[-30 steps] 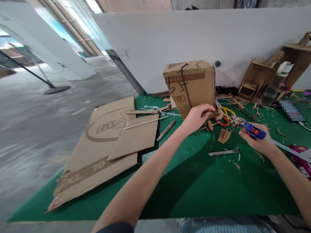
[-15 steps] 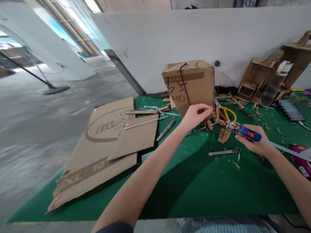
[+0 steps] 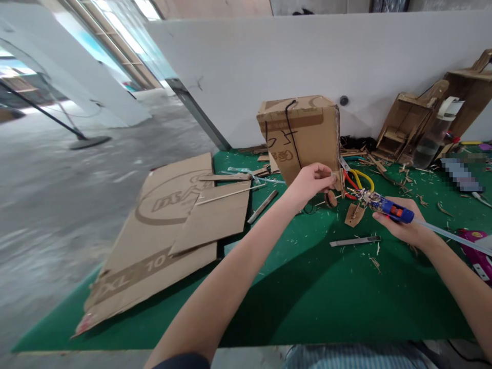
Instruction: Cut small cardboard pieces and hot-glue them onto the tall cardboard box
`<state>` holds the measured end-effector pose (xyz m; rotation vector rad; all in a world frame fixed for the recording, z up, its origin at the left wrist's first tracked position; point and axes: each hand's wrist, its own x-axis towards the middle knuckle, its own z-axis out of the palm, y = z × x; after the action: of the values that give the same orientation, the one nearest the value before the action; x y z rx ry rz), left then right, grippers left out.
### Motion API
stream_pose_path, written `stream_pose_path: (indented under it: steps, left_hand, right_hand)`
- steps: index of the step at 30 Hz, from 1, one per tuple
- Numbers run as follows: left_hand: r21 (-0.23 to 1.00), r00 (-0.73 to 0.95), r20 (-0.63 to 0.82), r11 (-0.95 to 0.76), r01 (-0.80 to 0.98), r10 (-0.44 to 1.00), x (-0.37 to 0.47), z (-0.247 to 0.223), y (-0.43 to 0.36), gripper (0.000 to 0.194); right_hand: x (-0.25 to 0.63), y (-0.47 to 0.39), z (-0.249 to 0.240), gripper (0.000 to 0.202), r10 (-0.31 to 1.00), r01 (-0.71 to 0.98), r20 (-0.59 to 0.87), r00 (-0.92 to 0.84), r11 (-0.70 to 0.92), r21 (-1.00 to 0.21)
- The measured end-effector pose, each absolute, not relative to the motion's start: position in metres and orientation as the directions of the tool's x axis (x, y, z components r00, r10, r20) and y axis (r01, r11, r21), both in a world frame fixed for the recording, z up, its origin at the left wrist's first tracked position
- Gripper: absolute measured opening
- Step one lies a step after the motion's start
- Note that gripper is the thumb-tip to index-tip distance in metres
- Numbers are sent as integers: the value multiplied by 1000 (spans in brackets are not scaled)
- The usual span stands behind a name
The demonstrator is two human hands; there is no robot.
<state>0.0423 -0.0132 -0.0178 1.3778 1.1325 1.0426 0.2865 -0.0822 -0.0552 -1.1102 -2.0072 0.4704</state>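
My left hand (image 3: 312, 184) is closed in a pinch at the lower right edge of an upright cardboard box (image 3: 313, 130), its fingertips on a small cardboard piece (image 3: 338, 181). A black cord hangs over the box front. Just below the fingers is a small round cardboard disc (image 3: 330, 199) on a thin stick. My right hand (image 3: 407, 225) grips a blue hot glue gun (image 3: 395, 211), its messy nozzle pointing left toward the piece. A long translucent glue stick (image 3: 453, 236) juts from its back. Under the nozzle lies a cardboard scrap (image 3: 354, 215).
Pliers with yellow handles (image 3: 364, 179) lie behind the nozzle. A utility knife (image 3: 355, 241) rests in front. Flat cardboard sheets (image 3: 154, 246) cover the left side. A bottle (image 3: 434, 136), cardboard models (image 3: 403, 123) and a phone (image 3: 461, 174) stand or lie at right.
The fingertips of my left hand have shifted slightly, with the thumb now lower against the small cardboard piece. The glue gun has barely moved.
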Motion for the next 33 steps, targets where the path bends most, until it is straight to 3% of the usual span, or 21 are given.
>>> stream_pose_path:
  steps: [9,33]
  left_hand:
    - [988,263,-37,-5,157,964,41,-20,-14,15]
    - [993,199,-75,55,101,977,39,-22,-10,15]
  right_hand:
    - [285,-82,-55,29,855,558,411,-316,518,-648]
    - [285,-81,-59,38,860,580,326,-392,506,-639]
